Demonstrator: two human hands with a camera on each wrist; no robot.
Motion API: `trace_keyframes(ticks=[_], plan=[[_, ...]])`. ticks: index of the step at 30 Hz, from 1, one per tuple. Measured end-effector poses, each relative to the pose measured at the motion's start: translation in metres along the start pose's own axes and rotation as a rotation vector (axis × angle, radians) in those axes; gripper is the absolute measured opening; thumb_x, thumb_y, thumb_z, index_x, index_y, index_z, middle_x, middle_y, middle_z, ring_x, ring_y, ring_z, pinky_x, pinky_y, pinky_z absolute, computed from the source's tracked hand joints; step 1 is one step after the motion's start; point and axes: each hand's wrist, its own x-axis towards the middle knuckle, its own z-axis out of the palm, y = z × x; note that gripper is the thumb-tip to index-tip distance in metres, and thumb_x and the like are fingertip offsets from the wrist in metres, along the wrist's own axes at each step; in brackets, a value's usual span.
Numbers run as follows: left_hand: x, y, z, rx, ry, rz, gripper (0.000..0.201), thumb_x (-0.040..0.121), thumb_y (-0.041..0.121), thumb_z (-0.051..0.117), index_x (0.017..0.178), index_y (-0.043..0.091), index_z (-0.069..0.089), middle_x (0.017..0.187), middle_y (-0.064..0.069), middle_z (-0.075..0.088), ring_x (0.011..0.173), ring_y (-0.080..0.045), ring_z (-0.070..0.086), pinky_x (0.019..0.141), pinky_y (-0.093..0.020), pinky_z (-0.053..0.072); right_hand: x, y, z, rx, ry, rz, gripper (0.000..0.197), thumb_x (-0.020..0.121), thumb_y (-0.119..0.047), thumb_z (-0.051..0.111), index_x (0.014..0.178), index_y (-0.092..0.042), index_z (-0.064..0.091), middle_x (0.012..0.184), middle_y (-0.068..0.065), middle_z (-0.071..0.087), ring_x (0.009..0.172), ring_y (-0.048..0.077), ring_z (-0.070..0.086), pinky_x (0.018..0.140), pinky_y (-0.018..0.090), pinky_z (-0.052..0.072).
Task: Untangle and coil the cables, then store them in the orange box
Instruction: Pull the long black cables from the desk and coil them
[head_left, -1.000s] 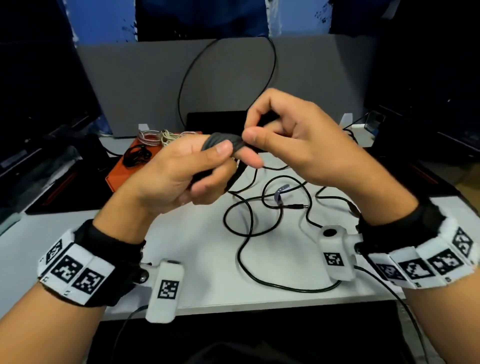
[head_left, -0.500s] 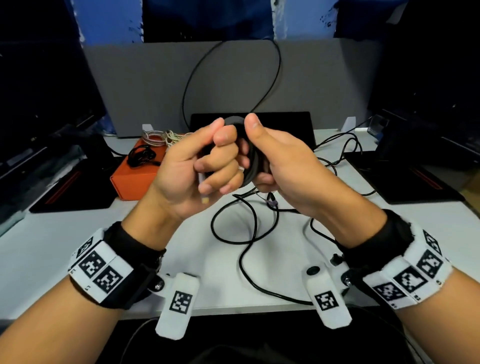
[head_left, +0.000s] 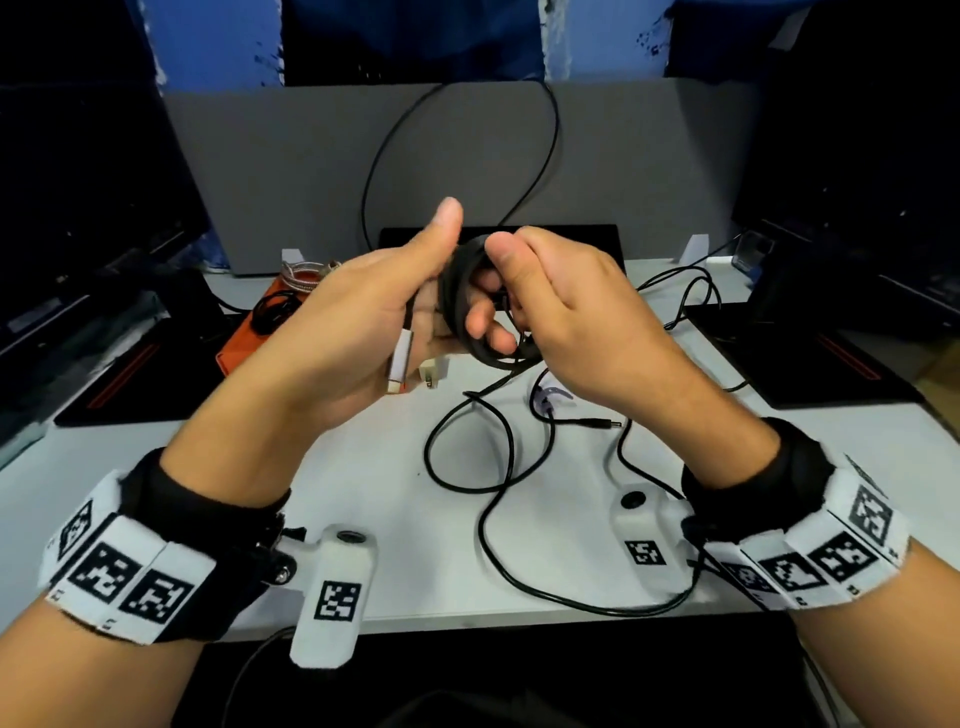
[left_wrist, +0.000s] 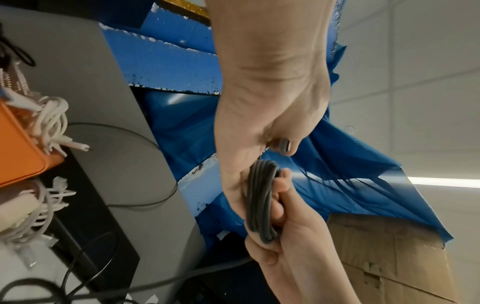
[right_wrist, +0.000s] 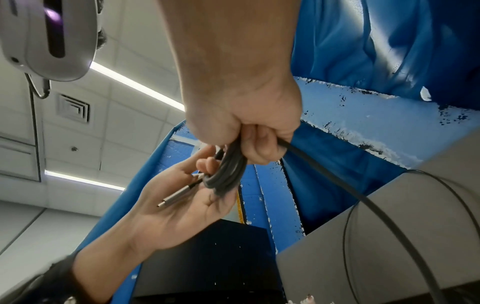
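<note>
Both hands hold a coil of dark grey cable (head_left: 460, 296) above the white table (head_left: 363, 467). My left hand (head_left: 415, 306) cradles the coil from the left, fingers curled through it and thumb pointing up. My right hand (head_left: 524, 291) grips the coil's right side, thumb on its top. In the wrist views the coil (left_wrist: 261, 201) (right_wrist: 228, 170) sits between both palms. A silver connector (head_left: 401, 364) (right_wrist: 176, 197) hangs from the coil by my left palm. The cable's loose tail (head_left: 511, 447) drops to the table in loops. The orange box (head_left: 241, 345) (left_wrist: 18, 148) stands at the back left.
The box holds a black coil (head_left: 270, 312) and white cables (left_wrist: 49, 123). Under my hands lie a small white adapter (head_left: 434, 371), a purple clip (head_left: 550, 400) and a barrel plug (head_left: 602, 424). Black mats (head_left: 135, 384) (head_left: 831, 364) flank the table, with a grey partition (head_left: 285, 171) behind.
My left fist has loosened: the thumb now sticks up and the silver connector hangs in plain view. My right hand has shifted round to the coil's right side.
</note>
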Motion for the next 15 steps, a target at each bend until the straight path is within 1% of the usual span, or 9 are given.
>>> trace_keyframes(ticks=[2,3,5,6,8,10,11,13,15], plan=[[-0.002,0.0,0.002,0.196,0.075,0.039,0.046,0.1,0.06,0.046,0.095,0.024,0.074,0.09,-0.005,0.072,0.09,-0.029,0.073,0.088,-0.05,0.056,0.0,-0.001,-0.001,-0.054,-0.024,0.001,0.043,0.108,-0.048,0.034,0.076,-0.025,0.051,0.066,-0.008,0.056,0.067,0.012,0.056,0.069,0.043,0.049],[-0.003,-0.001,0.002,0.299,0.108,0.085,0.042,0.101,0.061,0.046,0.101,0.027,0.071,0.095,-0.003,0.074,0.09,-0.035,0.073,0.086,-0.059,0.058,-0.001,-0.002,-0.002,-0.063,-0.039,-0.002,0.044,0.109,-0.047,0.035,0.075,-0.024,0.05,0.066,-0.007,0.054,0.066,0.012,0.055,0.068,0.043,0.049],[-0.004,-0.001,0.002,0.422,0.11,0.158,0.043,0.103,0.059,0.043,0.107,0.023,0.067,0.098,-0.006,0.073,0.089,-0.047,0.068,0.073,-0.073,0.054,-0.002,-0.003,-0.003,-0.057,-0.061,-0.006,0.045,0.109,-0.047,0.035,0.075,-0.021,0.051,0.066,-0.006,0.055,0.066,0.014,0.055,0.067,0.044,0.049],[-0.004,-0.002,0.003,0.443,0.094,0.169,0.047,0.105,0.058,0.04,0.104,0.019,0.066,0.096,-0.008,0.072,0.088,-0.049,0.067,0.072,-0.075,0.052,-0.002,-0.003,-0.003,-0.046,-0.061,-0.002,0.045,0.109,-0.047,0.036,0.075,-0.022,0.051,0.066,-0.006,0.055,0.066,0.014,0.056,0.067,0.043,0.05],[-0.002,-0.005,0.003,0.425,0.066,0.139,0.053,0.105,0.058,0.037,0.093,0.013,0.063,0.09,-0.008,0.072,0.086,-0.047,0.065,0.079,-0.078,0.049,-0.001,0.0,-0.002,-0.019,-0.05,0.012,0.042,0.109,-0.046,0.036,0.075,-0.027,0.053,0.065,-0.009,0.057,0.065,0.011,0.056,0.065,0.039,0.049],[0.001,-0.008,0.003,0.301,0.04,0.089,0.052,0.103,0.059,0.039,0.081,0.016,0.058,0.082,-0.007,0.067,0.079,-0.036,0.062,0.086,-0.071,0.048,0.0,0.002,0.0,-0.006,-0.037,0.021,0.04,0.108,-0.048,0.036,0.076,-0.031,0.054,0.065,-0.013,0.06,0.065,0.01,0.057,0.065,0.038,0.049],[0.003,-0.01,0.004,0.208,0.029,0.073,0.049,0.106,0.054,0.039,0.079,0.017,0.055,0.078,-0.006,0.062,0.077,-0.028,0.06,0.085,-0.057,0.05,0.001,0.003,0.003,0.004,-0.026,0.031,0.04,0.107,-0.05,0.036,0.076,-0.032,0.054,0.067,-0.012,0.062,0.065,0.01,0.058,0.067,0.041,0.051],[0.005,-0.012,0.009,-0.015,0.024,0.055,0.042,0.11,0.041,0.037,0.08,0.014,0.049,0.07,-0.003,0.052,0.072,-0.021,0.056,0.08,-0.039,0.052,0.002,0.006,0.007,0.074,-0.015,0.064,0.041,0.103,-0.056,0.037,0.079,-0.029,0.057,0.073,-0.005,0.068,0.069,0.016,0.064,0.07,0.048,0.055],[0.006,-0.012,0.015,-0.194,0.002,0.057,0.038,0.11,0.035,0.036,0.081,0.013,0.045,0.066,0.001,0.041,0.065,-0.016,0.05,0.075,-0.032,0.053,0.002,0.006,0.011,0.234,-0.012,0.078,0.042,0.1,-0.058,0.043,0.081,-0.025,0.061,0.078,0.003,0.071,0.073,0.026,0.069,0.068,0.051,0.058]])
